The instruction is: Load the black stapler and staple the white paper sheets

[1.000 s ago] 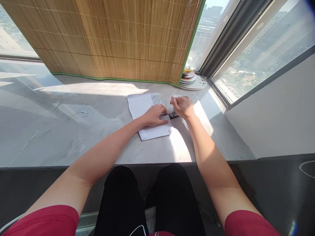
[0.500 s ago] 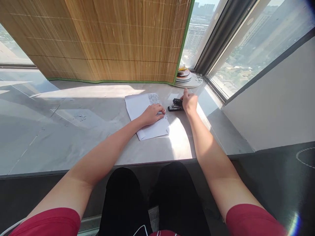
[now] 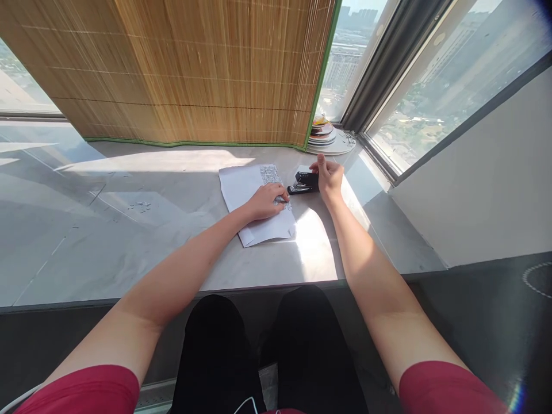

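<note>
My left hand (image 3: 269, 201) lies on a small stack of white paper sheets (image 3: 241, 184), fingers extended over a block of dark print near the right edge. Just right of the sheets is a black stapler (image 3: 304, 182), its front end at the paper's edge and its jaws apart. My right hand (image 3: 330, 175) is wrapped round the stapler's rear end, thumb pointing up. The fingers of that hand partly hide the stapler's back.
Loose staples (image 3: 141, 206) lie scattered on the grey sill (image 3: 181, 201) to the left. A bamboo blind (image 3: 194, 75) hangs behind the papers. Stacked plates (image 3: 325, 141) stand in the back right corner by the window frame (image 3: 371, 69).
My right hand has moved slightly left with the stapler, bringing its front end up to the paper's edge. My left hand stays in place on the sheets.
</note>
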`<move>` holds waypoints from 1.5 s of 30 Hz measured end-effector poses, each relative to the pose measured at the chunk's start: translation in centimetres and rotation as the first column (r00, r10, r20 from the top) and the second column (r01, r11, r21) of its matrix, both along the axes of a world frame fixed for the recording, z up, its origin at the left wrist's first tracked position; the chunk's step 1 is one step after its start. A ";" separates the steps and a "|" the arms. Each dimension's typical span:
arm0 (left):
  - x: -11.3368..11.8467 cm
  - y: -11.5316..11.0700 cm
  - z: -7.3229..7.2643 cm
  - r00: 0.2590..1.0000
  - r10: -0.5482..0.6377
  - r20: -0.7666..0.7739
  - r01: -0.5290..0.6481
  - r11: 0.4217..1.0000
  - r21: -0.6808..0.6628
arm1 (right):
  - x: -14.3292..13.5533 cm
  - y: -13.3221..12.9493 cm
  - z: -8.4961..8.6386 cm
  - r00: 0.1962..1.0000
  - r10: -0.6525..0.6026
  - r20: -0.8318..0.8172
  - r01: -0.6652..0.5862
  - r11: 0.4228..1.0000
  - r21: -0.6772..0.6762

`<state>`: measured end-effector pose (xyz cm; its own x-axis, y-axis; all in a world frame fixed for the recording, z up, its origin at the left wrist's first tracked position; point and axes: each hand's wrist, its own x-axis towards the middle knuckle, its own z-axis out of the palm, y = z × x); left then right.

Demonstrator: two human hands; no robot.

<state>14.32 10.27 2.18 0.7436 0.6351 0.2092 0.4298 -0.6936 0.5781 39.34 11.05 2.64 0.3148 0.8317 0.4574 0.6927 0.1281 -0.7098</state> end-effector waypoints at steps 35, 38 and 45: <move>0.6 -1.4 -0.1 0.952 -0.273 0.140 0.278 0.960 -0.015 | -4.2 -0.3 0.2 0.903 0.411 -0.126 -0.425 0.899 -0.111; 0.8 -1.3 -0.1 0.951 -0.283 0.123 0.288 0.957 -0.027 | -5.8 -0.9 0.4 0.842 0.529 -0.103 -0.539 0.824 -0.174; 0.3 -2.5 1.2 0.924 -0.051 0.378 0.046 0.999 0.024 | -5.0 -0.6 0.3 0.835 0.542 -0.099 -0.551 0.816 -0.174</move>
